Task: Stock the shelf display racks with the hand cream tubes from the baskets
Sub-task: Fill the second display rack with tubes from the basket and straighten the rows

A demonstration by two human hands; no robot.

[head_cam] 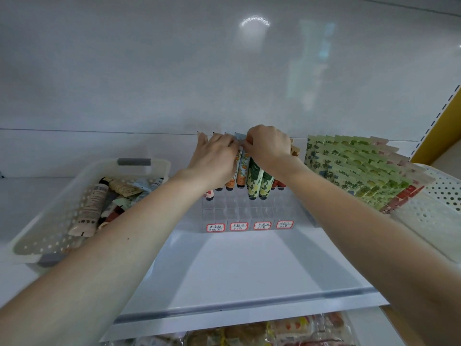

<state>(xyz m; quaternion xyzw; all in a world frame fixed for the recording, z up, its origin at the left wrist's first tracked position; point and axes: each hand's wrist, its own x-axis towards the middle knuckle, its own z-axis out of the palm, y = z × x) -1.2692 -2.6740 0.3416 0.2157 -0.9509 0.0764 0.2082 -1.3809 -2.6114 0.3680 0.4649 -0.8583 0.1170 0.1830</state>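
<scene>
2 hands meet over the back row of the clear display rack [249,213] on the white shelf [249,270]. Status: right hand [268,146] pinches the crimped top of the orange-print tube [243,168], which stands upright in the rack. Status: left hand [214,156] lies across neighbouring tube tops; its grip cannot be determined. Loose tubes [89,208] lie in the basket [32,236] at left

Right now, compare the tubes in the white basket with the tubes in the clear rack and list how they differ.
The basket tubes lie flat in a loose jumble, pointing different ways; the rack tubes stand caps down in rows. The basket tubes are untouched, while the left hand and right hand are at the rack tubes' top ends. Shared: both are printed squeeze tubes.
</scene>
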